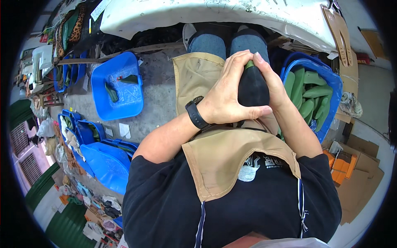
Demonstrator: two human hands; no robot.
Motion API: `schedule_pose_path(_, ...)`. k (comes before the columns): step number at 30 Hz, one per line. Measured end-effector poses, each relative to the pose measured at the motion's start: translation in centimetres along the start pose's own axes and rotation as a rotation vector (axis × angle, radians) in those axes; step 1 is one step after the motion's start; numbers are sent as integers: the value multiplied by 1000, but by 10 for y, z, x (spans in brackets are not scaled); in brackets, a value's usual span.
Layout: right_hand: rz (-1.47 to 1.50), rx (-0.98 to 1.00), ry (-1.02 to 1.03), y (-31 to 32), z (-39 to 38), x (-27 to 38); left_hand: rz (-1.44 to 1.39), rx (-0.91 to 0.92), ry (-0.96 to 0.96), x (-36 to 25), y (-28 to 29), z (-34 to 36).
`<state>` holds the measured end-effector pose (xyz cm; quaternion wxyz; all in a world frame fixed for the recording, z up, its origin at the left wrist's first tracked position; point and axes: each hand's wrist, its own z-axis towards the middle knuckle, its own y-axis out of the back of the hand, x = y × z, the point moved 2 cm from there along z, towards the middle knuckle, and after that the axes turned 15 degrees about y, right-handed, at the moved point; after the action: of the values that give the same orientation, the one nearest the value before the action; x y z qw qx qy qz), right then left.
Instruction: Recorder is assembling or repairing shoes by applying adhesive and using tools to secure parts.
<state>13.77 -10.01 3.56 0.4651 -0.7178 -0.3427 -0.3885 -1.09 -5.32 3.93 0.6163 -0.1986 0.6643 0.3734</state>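
Above my lap, both hands hold a shoe last covered in smooth black material (252, 87), with a bit of green showing at its far end. My left hand (225, 89) wraps its left side, fingers over the far end and thumb across the near part. From the right, my right hand (273, 78) closes on it, with fingertips at the far end. The underside of the last is hidden. Close to my right forearm stands a blue bin (336, 93) filled with several green shoe lasts (316, 91).
A tan apron (194, 78) covers my lap. On the floor at left, a blue bin (99, 82) contains a few dark green pieces. More blue bins (105, 161) stand nearer. A white-covered worktable (173, 18) spans the far side. Cardboard (359, 182) and orange boxes (343, 167) lie at right.
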Motion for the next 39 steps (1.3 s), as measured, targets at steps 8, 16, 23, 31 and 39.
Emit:
schedule_pose_path(8, -23, 74, 239, 1, 23, 4, -61, 87, -22, -37, 37, 30)
schedule_pose_path(16, -940, -122, 868, 20, 111, 89, 621, -284, -722, -91, 102, 108)
schedule_pose_path(23, -1703, -406, 626, 61, 218, 88, 891, -224, -369, 12, 114, 127)
schedule_pose_path(31, -1838, -295, 655, 62, 241, 93, 189, -338, 258, 28, 124, 173)
schedule_pose_path(39, -1889, -252, 604, 53, 246, 102, 30, -299, 709, 2, 156, 273)
